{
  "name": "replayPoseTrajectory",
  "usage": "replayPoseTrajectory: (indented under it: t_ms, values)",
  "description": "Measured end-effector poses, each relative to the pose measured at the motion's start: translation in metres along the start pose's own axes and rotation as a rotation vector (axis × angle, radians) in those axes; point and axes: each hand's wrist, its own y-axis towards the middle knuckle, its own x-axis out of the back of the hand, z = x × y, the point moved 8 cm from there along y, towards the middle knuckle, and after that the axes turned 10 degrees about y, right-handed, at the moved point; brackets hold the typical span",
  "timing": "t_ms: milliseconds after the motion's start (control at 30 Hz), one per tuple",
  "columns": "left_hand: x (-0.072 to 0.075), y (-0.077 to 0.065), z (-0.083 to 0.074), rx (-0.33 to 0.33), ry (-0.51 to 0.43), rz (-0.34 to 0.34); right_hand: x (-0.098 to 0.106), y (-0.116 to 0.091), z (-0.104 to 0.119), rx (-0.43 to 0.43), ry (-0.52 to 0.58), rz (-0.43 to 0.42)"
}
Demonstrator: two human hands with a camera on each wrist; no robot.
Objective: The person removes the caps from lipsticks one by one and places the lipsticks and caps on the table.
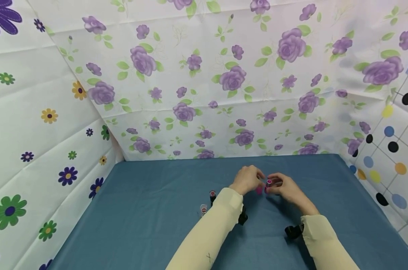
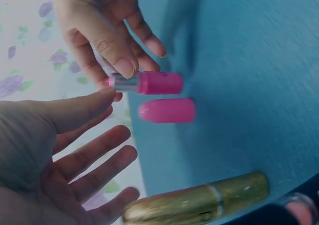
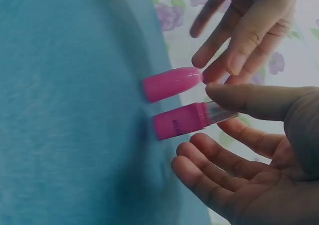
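Note:
A pink lipstick (image 2: 162,83) with a silver collar stands uncapped on the blue cloth. My right hand (image 1: 285,189) pinches its silver part between thumb and forefinger, its other fingers spread loosely. Beside it stands the rounded pink cap (image 3: 172,84), apart from the tube. My left hand (image 1: 247,180) is close by with its fingers loosely extended and nothing held in them. In the right wrist view its fingertips are at the tip of the cap; whether they touch it I cannot tell.
A gold lipstick tube (image 2: 199,200) stands near the left hand. Left of my left sleeve are a dark lipstick (image 1: 213,194) and a clear-cased one (image 1: 204,209). Flowered cloth (image 1: 190,75) hangs behind the blue-covered table (image 1: 149,210).

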Motion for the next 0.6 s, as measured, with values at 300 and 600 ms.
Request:
replayPoseTrajectory:
  t_ms: [300, 600]
  values:
    - [0.032, -0.012, 0.005, -0.075, -0.211, -0.011, 0.012, -0.008, 0.036, 0.054, 0.009, -0.049]
    - [0.051, -0.025, 0.026, -0.144, -0.45, 0.034, 0.004, -0.018, 0.073, 0.234, 0.087, -0.141]
